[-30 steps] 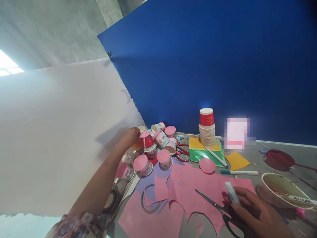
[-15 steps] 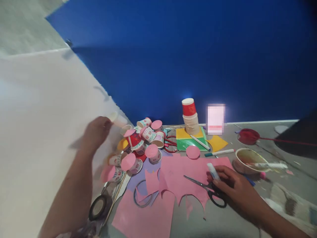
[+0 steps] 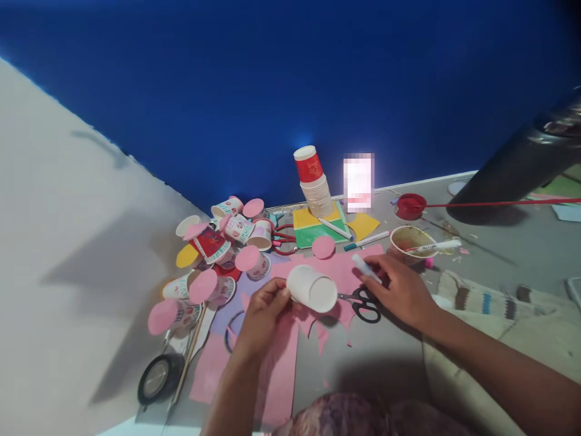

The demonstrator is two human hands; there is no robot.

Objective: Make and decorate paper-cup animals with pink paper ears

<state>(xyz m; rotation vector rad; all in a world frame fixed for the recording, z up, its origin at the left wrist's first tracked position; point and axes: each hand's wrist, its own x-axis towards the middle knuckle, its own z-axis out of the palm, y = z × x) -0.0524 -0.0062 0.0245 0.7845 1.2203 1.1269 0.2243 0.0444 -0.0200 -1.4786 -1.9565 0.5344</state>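
Observation:
My left hand [image 3: 267, 309] is closed around the rim end of a white paper cup [image 3: 311, 288], tilted on its side with its base turned to the right. In my right hand [image 3: 399, 287] is a small whitish glue stick [image 3: 365, 268], pinched between thumb and fingers and pointing up to the left. Black-handled scissors [image 3: 365, 304] lie between the two hands, their blades partly behind the cup. Under them spreads pink paper [image 3: 272, 387] with curved cut-outs. A loose pink paper disc [image 3: 324, 247] rests just beyond the cup.
Several small cups with pink discs [image 3: 204, 286] crowd the left side. A cup stack [image 3: 318, 188] stands on a green and yellow packet [image 3: 313, 234]. To the right are a paint tub [image 3: 403, 251], markers [image 3: 367, 241], a cloth [image 3: 481, 327] and a dark cylinder [image 3: 508, 163]. Black tape [image 3: 157, 378] lies front left.
My left hand has come from the far left to the middle with the white cup. My right hand still holds the glue stick. The camera view has shifted.

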